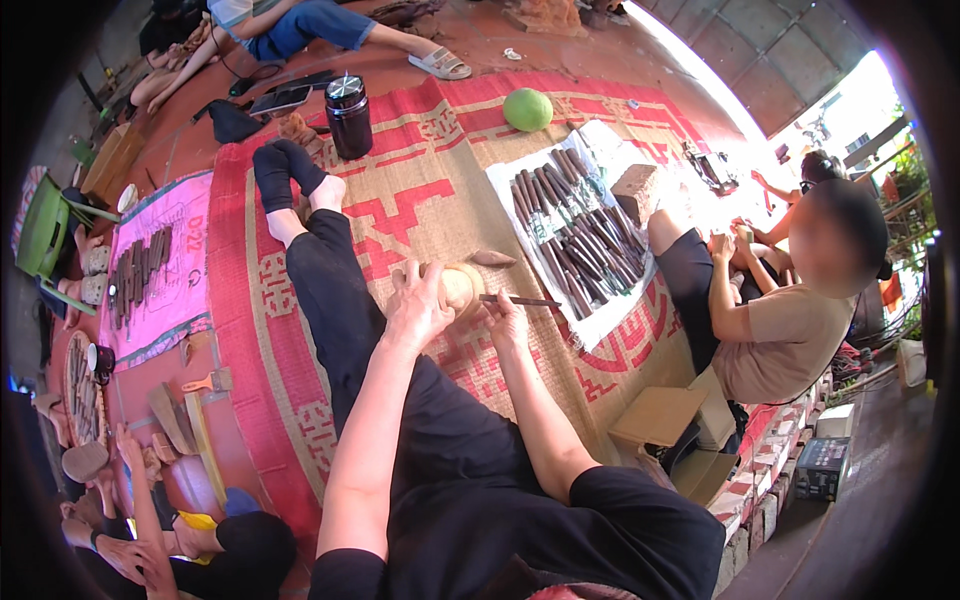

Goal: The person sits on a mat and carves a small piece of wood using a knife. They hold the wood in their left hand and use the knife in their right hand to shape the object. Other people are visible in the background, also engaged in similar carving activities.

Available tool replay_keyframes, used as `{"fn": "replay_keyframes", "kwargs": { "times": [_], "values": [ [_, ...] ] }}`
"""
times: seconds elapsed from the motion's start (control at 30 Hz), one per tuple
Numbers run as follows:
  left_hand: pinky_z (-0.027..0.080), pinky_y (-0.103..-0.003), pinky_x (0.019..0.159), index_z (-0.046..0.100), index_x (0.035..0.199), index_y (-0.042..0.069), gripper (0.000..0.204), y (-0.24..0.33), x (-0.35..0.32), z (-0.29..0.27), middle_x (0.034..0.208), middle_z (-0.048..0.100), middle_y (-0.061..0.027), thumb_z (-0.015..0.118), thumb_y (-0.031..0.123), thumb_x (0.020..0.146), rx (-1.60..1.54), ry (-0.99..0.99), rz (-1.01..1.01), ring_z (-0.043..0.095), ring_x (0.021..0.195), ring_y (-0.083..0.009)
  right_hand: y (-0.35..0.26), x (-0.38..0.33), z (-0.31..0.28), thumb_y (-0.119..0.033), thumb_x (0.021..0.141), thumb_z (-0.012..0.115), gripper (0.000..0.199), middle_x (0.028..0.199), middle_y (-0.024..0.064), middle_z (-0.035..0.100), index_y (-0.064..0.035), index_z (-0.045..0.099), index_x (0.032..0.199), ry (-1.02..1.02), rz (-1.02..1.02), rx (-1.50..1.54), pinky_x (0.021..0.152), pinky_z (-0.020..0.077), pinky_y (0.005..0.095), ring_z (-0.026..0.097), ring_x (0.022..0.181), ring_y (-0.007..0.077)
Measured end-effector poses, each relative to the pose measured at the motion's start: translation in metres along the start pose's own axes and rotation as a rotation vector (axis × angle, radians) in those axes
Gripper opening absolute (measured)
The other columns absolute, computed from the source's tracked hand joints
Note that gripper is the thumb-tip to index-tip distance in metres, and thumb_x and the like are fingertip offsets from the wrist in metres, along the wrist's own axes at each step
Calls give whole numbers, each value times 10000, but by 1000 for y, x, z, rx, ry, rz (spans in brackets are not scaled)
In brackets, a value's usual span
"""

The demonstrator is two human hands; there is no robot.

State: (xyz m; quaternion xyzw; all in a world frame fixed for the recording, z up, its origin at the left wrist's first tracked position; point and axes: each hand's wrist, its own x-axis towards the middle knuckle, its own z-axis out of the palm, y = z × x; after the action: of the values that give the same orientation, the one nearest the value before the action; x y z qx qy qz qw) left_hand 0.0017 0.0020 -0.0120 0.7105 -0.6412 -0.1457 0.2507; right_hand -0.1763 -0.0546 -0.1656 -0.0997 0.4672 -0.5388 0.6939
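I sit on a mat with my legs stretched out. My left hand [418, 308] is closed over a pale, rounded wooden piece [458, 289], fingers spread across its top. Pinched in my right hand [509, 324] is a slim carving chisel [535, 301] with a dark handle; its tip points left and reaches the side of the wood. Whether the tip is cutting cannot be made out. Just beyond my hands lies a small brown pointed wooden piece [491, 258]. The underside of the pale piece is hidden by my left hand.
Right of my hands, a white cloth [597, 322] bears several dark-handled chisels [580, 225]. A green round fruit [528, 109] and a dark lidded flask [348, 120] stand farther off. An open cardboard box [655, 415] is near right. Other people sit on both sides.
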Motion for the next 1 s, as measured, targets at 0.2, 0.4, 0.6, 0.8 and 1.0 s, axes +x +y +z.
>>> {"fn": "replay_keyframes", "kwargs": {
  "times": [0.2,0.4,0.6,0.8,1.0],
  "values": [
    [513,-494,871,485,1167,100,603,3,0,-3,1131,443,-167,756,129,629,8,-31,-19,482,1092,-418,6,1,1,-128,872,674,151,897,87,653,-93,577,982,-12,9,23,580,531,321,640,742,210],
    [516,-486,876,489,1183,107,618,3,0,-4,1134,443,-163,759,134,628,6,-33,-19,483,1101,-408,3,-7,8,-41,811,706,184,876,65,649,-73,589,949,4,-71,-132,606,528,311,633,741,185],
    [509,-485,885,490,1183,108,617,3,0,-4,1144,440,-164,763,139,631,17,-26,-13,482,1100,-408,0,-10,5,-24,779,722,184,835,69,670,-36,621,931,-72,-92,-223,603,532,291,652,730,174],
    [511,-488,881,490,1183,110,617,3,1,-3,1142,440,-167,765,140,633,11,-19,-5,483,1100,-414,2,-9,4,0,781,705,179,822,68,668,-48,605,922,-23,-85,-159,585,528,290,648,711,166],
    [512,-490,882,487,1188,112,627,1,1,-2,1141,440,-162,768,134,628,14,-25,-21,483,1096,-414,0,-8,14,-43,818,703,146,823,49,651,-78,581,890,15,-95,-60,655,517,310,631,715,162]
  ]
}}
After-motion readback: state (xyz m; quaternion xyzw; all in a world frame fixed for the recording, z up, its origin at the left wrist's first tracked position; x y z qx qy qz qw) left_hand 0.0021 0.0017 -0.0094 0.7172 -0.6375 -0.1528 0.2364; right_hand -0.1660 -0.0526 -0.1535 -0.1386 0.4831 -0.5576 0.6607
